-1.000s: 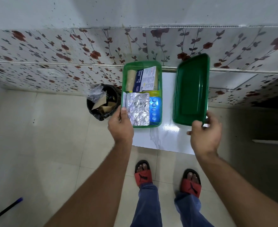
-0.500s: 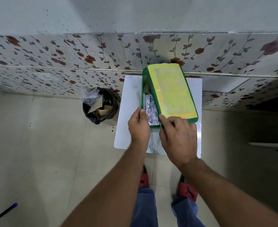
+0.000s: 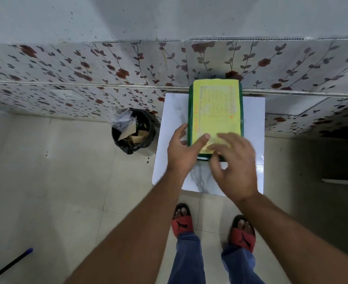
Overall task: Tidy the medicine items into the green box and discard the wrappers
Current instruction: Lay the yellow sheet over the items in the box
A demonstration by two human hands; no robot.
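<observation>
The green box (image 3: pixel 190 111) stands on the small white table (image 3: pixel 174 160), against the flowered wall. Its lid (image 3: pixel 216 107), with a yellow label on top, lies flat over it and hides the medicine items. My left hand (image 3: pixel 182 153) holds the box's near left corner, thumb on the lid and fingers along the left side. My right hand (image 3: pixel 237 167) is blurred, fingers spread, over the near right edge of the lid, with the thumb below the box's front edge.
A black bin (image 3: pixel 143 128) with wrappers and a clear plastic bag stands on the floor, left of the table. My feet in red sandals (image 3: pixel 182 221) are just before the table. A dark stick with a blue tip (image 3: pixel 9 265) lies at bottom left.
My right hand carried the lid from the right over the box and laid it flat on top. The box itself shifted to the right on the table. My left hand stayed at its near left corner.
</observation>
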